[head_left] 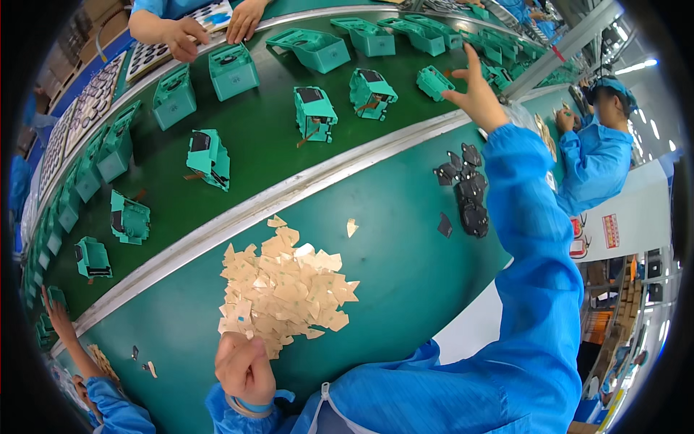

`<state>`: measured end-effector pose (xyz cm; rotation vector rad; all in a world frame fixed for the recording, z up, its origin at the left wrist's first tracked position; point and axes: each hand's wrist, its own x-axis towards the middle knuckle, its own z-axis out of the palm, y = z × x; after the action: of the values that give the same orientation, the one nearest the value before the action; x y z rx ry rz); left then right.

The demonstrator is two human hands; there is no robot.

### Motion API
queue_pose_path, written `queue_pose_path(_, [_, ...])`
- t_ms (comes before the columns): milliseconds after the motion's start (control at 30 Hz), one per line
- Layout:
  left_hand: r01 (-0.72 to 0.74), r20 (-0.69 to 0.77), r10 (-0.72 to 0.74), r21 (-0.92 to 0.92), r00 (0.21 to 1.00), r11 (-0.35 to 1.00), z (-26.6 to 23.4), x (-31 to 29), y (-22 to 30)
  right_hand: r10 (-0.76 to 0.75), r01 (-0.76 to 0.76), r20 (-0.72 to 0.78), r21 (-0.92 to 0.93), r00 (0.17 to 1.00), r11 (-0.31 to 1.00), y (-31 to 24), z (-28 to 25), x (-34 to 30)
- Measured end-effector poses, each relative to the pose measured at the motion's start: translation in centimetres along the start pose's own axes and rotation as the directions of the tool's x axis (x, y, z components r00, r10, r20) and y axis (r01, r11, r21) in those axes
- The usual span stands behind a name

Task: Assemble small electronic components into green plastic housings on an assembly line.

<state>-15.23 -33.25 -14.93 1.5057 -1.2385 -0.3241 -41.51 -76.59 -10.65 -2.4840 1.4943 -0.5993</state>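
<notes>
My right hand reaches over the conveyor with thumb and fingers spread and nothing held. Just left of its thumb and fingertips lies a small green plastic housing, with a gap showing between them. My left hand is closed in a pinch at the near edge of a heap of beige, angular flat pieces; what its fingers hold, if anything, is hidden. One loose beige piece lies apart, right of the heap. Black plastic parts are grouped on the bench beside my right sleeve.
A metal rail divides my bench from the green conveyor. Along the belt sit several green housings and larger green shells. A co-worker's hands work at the far side; another person's hand reaches in at left.
</notes>
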Motion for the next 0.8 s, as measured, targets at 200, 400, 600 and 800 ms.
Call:
queue_pose_path(200, [0.05,-0.154,-0.063,-0.091,0.986,0.995,0.6,-1.1,-1.5,0.022,0.001,0.082,-0.266,0.996,0.964,5.1,6.9,3.3])
queue_pose_path(400, [-0.016,-0.128,-0.006,-0.175,0.992,0.984,1.1,-0.6,-1.1,0.184,-0.216,0.196,0.16,0.963,0.963,0.1,3.5,3.0])
queue_pose_path(600, [0.203,0.105,-0.192,-0.116,0.976,0.972,1.6,0.8,0.3,0.003,-0.41,0.452,0.805,0.892,0.428,-5.9,-0.9,-6.9])
queue_pose_path(800, [0.473,0.418,-0.308,-0.382,0.855,0.794,1.3,0.4,1.2,-0.052,-0.541,0.539,0.833,0.841,-0.115,-12.5,-0.8,-15.8])
